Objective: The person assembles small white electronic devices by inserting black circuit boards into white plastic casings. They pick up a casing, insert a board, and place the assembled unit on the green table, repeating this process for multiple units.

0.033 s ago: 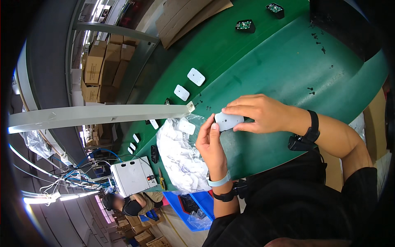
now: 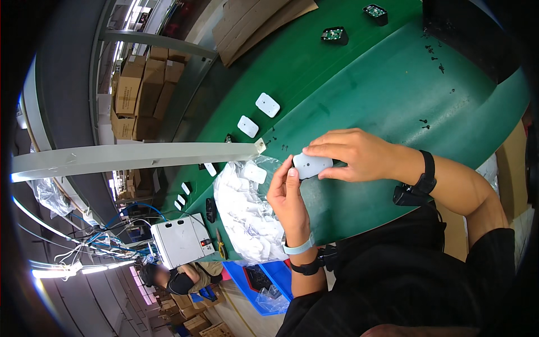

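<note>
My left hand (image 2: 288, 196) grips one end of a small rounded plastic case (image 2: 312, 165) with a white cover and a dark rim below. Thumb and fingers of my right hand (image 2: 349, 154) close on its other end. Small dark holes show in the white face, which is turned up. Just left of my left hand lies a clear plastic bag (image 2: 247, 213) full of white covers, with one white cover (image 2: 255, 173) near its mouth. What the case holds inside is hidden.
White-covered cases (image 2: 268, 105) stand on the green belt (image 2: 303, 67). Farther off are black open cases with green circuit boards (image 2: 335, 36). Small black screws (image 2: 425, 124) are scattered on the green worktop (image 2: 382, 106). A pale metal bar (image 2: 140, 155) crosses at left, near a white machine (image 2: 181, 240) and scissors (image 2: 220, 245).
</note>
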